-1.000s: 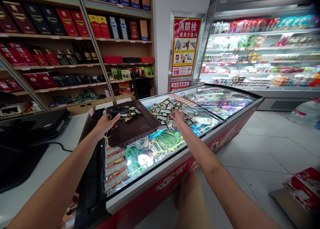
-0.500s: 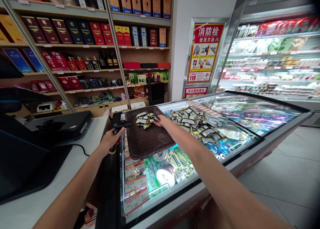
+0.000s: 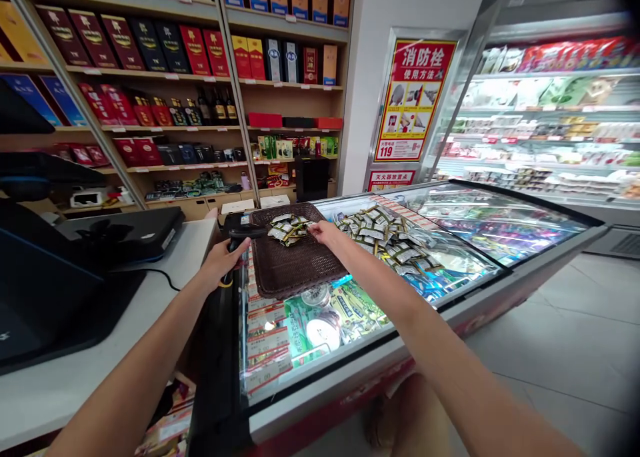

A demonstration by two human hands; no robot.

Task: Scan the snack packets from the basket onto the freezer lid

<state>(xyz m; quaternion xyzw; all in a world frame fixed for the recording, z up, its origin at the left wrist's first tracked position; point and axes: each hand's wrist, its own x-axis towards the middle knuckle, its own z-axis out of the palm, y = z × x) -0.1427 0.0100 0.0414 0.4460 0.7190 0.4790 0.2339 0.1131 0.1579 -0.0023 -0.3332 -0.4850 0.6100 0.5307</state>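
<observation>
A dark brown woven basket (image 3: 295,270) rests on the glass top of a chest freezer (image 3: 280,404). Inside it, near the far side, lies a small heap of silvery packets (image 3: 289,229) with dark and yellow edges. My left hand (image 3: 223,260) is wrapped round the handle of a black handheld barcode scanner (image 3: 245,232), whose head points over the basket's left rim. My right hand (image 3: 324,233) is pinched at the right edge of the heap, closed on a small packet partly hidden by the fingers. A larger pile of like packets (image 3: 385,238) lies on the glass right of the basket.
At left stands a counter (image 3: 193,244) with a black monitor (image 3: 45,277) and a cable. Shelves of boxed bottles (image 3: 150,50) line the back wall. A fire-hydrant poster (image 3: 415,104) hangs beside a lit open refrigerator (image 3: 550,124). Floor tiles (image 3: 560,324) show at right.
The view has shifted slightly. My right hand has turned a little at the packets in the basket, and the dark piece at its fingertips no longer shows. My left hand keeps hold of the scanner.
</observation>
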